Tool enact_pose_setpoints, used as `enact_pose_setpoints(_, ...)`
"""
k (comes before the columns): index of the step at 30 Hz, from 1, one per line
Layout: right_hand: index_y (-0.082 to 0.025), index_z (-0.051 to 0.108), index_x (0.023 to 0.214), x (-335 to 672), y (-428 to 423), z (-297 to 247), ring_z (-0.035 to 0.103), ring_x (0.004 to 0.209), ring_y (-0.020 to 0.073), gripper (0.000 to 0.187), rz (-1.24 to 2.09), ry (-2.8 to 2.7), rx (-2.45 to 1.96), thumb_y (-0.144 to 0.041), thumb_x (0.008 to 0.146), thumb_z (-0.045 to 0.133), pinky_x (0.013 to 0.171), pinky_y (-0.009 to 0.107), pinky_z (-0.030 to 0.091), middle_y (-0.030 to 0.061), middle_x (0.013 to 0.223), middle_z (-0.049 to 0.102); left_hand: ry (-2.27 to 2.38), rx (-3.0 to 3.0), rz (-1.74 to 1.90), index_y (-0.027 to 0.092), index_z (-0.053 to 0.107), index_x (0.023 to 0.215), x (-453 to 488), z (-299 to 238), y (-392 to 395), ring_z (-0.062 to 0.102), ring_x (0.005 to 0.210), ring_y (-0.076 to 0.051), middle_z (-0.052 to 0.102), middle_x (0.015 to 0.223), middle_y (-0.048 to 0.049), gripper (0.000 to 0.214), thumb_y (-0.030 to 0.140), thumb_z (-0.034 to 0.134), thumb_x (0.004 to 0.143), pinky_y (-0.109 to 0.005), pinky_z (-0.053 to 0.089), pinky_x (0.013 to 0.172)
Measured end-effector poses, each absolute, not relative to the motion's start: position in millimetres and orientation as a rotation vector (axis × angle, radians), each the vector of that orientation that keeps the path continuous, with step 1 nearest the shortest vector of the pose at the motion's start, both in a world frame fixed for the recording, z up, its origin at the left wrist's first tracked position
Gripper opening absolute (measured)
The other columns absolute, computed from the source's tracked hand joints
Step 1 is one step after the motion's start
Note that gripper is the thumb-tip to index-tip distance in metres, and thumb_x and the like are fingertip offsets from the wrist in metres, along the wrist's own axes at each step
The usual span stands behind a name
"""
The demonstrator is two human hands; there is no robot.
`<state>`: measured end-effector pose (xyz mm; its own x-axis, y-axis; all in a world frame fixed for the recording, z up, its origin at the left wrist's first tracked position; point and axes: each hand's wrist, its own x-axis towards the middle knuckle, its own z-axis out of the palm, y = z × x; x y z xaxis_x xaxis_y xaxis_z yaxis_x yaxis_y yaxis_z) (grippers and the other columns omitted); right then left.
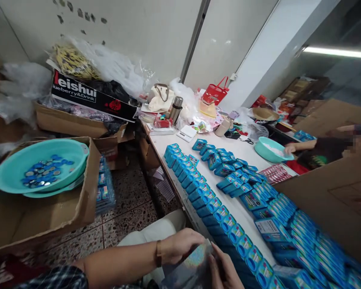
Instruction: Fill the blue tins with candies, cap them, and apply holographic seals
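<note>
Left hand [180,245] and right hand [224,271] pinching a shiny holographic foil pouch [195,263] at the white table's near edge [185,208], rows of small blue boxes [210,208] just beside, black "eishui" carton [92,96] behind.

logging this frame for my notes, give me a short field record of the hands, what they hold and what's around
left hand: grips the shiny holographic plastic sheet from the left
right hand: fingers on the same sheet's right edge
table: white tabletop with rows of small blue plastic boxes
left side: turquoise plastic basin of blue caps in a cardboard box
other person: a hand at a second turquoise bowl
</note>
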<state>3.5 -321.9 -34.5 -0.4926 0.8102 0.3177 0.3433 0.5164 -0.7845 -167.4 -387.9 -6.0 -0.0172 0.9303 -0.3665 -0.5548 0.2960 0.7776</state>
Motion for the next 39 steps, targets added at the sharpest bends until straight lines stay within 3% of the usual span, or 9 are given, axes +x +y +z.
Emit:
enact_pose_setpoints(2, -0.02, 0.075, 0.108, 5.5, -314.8, -30.3, 0.071, 0.094, 0.0242, 0.036, 1.021, -2.061, -0.968, -0.047, 0.086, 0.066, 0.081, 0.026, 0.057, 0.0096, 0.104, 0.075, 0.839, 0.36, 1.178, 0.017, 0.061, 0.063, -175.3, -9.2, -387.4, 0.049, 0.055, -0.011, 0.056, 0.062, -0.0004, 0.012, 0.028, 0.06, 0.061, -0.025, 0.039, 0.056)
enact_pose_setpoints(4, -0.019, 0.075, 0.109, 8.2, -307.5, -26.8, 0.072, 0.096, 0.0253, 0.035, 1.186, -2.07, -0.957, -0.044, 0.085, 0.067, 0.082, 0.027, 0.058, 0.0105, 0.106, 0.075, 0.669, 0.289, 1.11, 0.014, 0.07, 0.075, -180.7, -13.5, -387.1, 0.057, 0.063, -0.011, 0.065, 0.072, -0.0023, 0.026, 0.018, 0.063, 0.05, -0.024, 0.044, 0.065)
enact_pose_setpoints(6, -0.019, 0.075, 0.109, 9.8, -303.2, -24.5, 0.072, 0.095, 0.0256, 0.034, 1.286, -2.084, -0.916, -0.041, 0.085, 0.068, 0.081, 0.027, 0.059, 0.0111, 0.105, 0.075, 0.639, 0.3, 1.087, 0.014, 0.074, 0.081, -181.6, -18.0, -387.7, 0.058, 0.063, -0.012, 0.067, 0.074, -0.0024, 0.036, 0.014, 0.068, 0.046, -0.023, 0.044, 0.064)
enact_pose_setpoints(10, -0.02, 0.073, 0.112, 5.0, -311.6, -21.4, 0.072, 0.091, 0.0229, 0.029, 1.208, -2.154, -0.819, -0.035, 0.088, 0.066, 0.077, 0.027, 0.059, 0.0102, 0.102, 0.073, 0.913, 0.482, 1.166, 0.013, 0.072, 0.071, -173.7, -24.3, -388.5, 0.047, 0.053, -0.01, 0.06, 0.061, 0.0002, 0.03, 0.037, 0.081, 0.057, -0.023, 0.033, 0.053)
enact_pose_setpoints(14, -0.021, 0.071, 0.114, -8.6, -330.4, -19.5, 0.069, 0.095, 0.0222, 0.028, 0.912, -2.15, -0.836, -0.031, 0.089, 0.064, 0.082, 0.031, 0.058, 0.0107, 0.105, 0.07, 1.129, 0.785, 1.217, 0.012, 0.058, 0.054, -169.8, -26.6, -384.7, 0.032, 0.054, -0.008, 0.043, 0.052, 0.004, 0.051, 0.057, 0.068, 0.075, -0.023, 0.022, 0.05)
enact_pose_setpoints(21, -0.022, 0.069, 0.119, -23.4, -344.9, -23.5, 0.063, 0.097, 0.0214, 0.028, 0.731, -2.073, -0.919, -0.024, 0.093, 0.059, 0.085, 0.036, 0.054, 0.0106, 0.105, 0.067, 1.231, 0.877, 1.177, 0.01, 0.069, 0.068, -175.4, -29.3, -378.6, 0.042, 0.059, -0.012, 0.053, 0.06, 0.0004, 0.041, 0.047, 0.06, 0.084, -0.023, 0.03, 0.054)
enact_pose_setpoints(28, -0.024, 0.07, 0.113, -21.8, -340.6, -2.9, 0.061, 0.097, 0.0198, 0.025, 1.077, -1.967, -1.05, -0.021, 0.091, 0.061, 0.087, 0.034, 0.05, 0.0066, 0.101, 0.065, 1.18, 0.728, 1.114, 0.011, 0.073, 0.073, -175.8, -20.4, -375.9, 0.049, 0.059, -0.012, 0.063, 0.064, -0.0011, 0.036, 0.047, 0.069, 0.079, -0.021, 0.035, 0.054)
enact_pose_setpoints(33, -0.024, 0.072, 0.112, -17.1, -328.7, 5.1, 0.06, 0.096, 0.0196, 0.026, 1.082, -1.966, -1.05, -0.019, 0.088, 0.063, 0.087, 0.033, 0.048, 0.0058, 0.099, 0.065, 0.991, 0.487, 1.055, 0.013, 0.077, 0.085, -172.2, -25.5, -368.8, 0.056, 0.058, -0.013, 0.071, 0.069, -0.0031, 0.028, 0.038, 0.078, 0.074, -0.02, 0.04, 0.055)
enact_pose_setpoints(39, -0.022, 0.065, 0.123, 11.6, -310.4, 6.2, 0.063, 0.092, 0.0178, 0.034, 1.367, -1.855, -1.111, -0.028, 0.089, 0.061, 0.083, 0.029, 0.05, 0.0052, 0.102, 0.069, 0.927, 0.309, 1.05, 0.013, 0.078, 0.087, -175.7, -34.0, -363.0, 0.07, 0.074, -0.021, 0.078, 0.082, -0.0087, 0.02, 0.023, 0.081, 0.07, -0.029, 0.055, 0.073)
